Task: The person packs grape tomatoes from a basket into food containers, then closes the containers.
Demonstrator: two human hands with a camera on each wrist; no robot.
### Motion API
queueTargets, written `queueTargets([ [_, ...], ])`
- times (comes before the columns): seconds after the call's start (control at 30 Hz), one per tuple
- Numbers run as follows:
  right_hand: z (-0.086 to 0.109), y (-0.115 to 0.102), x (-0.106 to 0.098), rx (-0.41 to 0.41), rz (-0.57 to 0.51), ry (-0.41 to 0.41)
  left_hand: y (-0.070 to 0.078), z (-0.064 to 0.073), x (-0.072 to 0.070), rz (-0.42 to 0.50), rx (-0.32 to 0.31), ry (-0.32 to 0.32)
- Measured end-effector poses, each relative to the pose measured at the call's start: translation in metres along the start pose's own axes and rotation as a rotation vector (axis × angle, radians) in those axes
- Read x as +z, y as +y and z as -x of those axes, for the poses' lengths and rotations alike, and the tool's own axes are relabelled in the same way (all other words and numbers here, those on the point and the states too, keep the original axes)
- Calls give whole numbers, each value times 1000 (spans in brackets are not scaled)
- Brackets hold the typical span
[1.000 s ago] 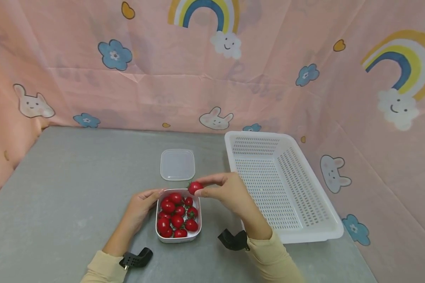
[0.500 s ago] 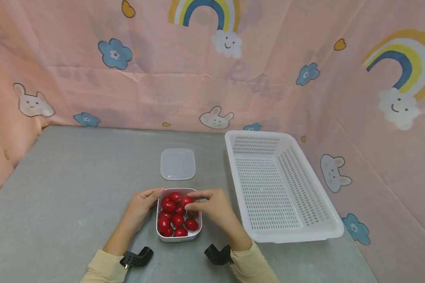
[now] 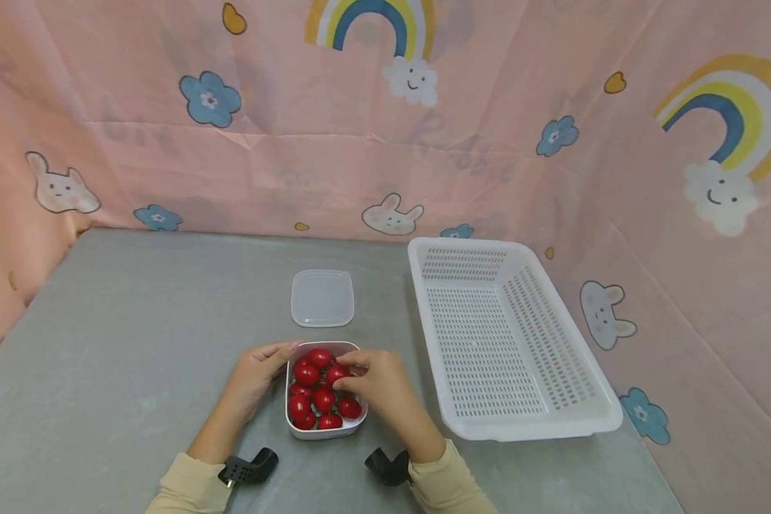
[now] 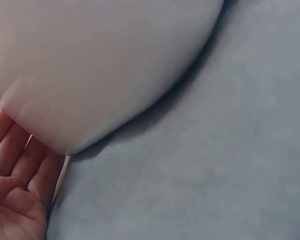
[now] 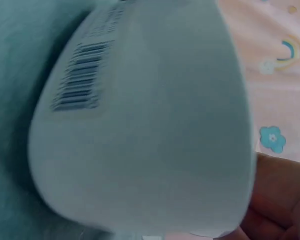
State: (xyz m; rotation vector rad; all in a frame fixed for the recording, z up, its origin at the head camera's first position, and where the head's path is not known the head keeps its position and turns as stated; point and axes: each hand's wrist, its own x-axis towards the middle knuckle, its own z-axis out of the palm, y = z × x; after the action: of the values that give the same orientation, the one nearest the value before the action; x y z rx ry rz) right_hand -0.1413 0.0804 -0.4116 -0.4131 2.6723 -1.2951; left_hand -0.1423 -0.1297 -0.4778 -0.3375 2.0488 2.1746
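Observation:
A small white square container (image 3: 328, 432) holds several red cherry tomatoes (image 3: 324, 399); some carry green stems. My left hand (image 3: 253, 378) rests against its left side, fingertips at the far left corner of the rim. In the left wrist view, the fingers (image 4: 20, 155) lie fairly straight against the container's wall (image 4: 100, 75). Over the container's far right part, my right hand (image 3: 382, 385) pinches one cherry tomato (image 3: 336, 373) between thumb and fingers. That tomato is low, among the others. The container's outside (image 5: 155, 125) with a barcode blocks the right fingertips in the right wrist view.
A clear square lid (image 3: 323, 298) lies flat behind the container. On the right stands a large white slotted basket (image 3: 540, 428). The grey table (image 3: 135, 321) meets a pink patterned cloth (image 3: 263, 171) at the back and right.
My right hand has moved left and down, bringing its cherry tomato from above the container's far right corner to in among the others. The left hand stays in place.

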Motion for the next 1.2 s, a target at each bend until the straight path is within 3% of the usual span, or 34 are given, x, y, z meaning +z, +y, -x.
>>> queueTargets([
  [0.27,-10,-22,-18,42,-126,197,-1,-2,-1,23,15,-11],
  [0.5,-38,-43,-41,87,-141,251,1,-2,-6,-16,41,-66],
  [0.63,-63,-36,-50,155,-165,231,6,-3,-8,-67,28,-100],
  [0.8,-97,-18,-52,335,-408,180,23,-9,-15,-263,38,-165],
  [0.87,-111,-10,-49,385,-457,167,32,-13,-19,-319,42,-174],
  [1.0,-131,4,-39,483,-520,138,46,-23,-30,-320,22,-173],
  [1.2,-144,16,-33,585,-542,137,67,-50,-35,-282,-8,-85],
])
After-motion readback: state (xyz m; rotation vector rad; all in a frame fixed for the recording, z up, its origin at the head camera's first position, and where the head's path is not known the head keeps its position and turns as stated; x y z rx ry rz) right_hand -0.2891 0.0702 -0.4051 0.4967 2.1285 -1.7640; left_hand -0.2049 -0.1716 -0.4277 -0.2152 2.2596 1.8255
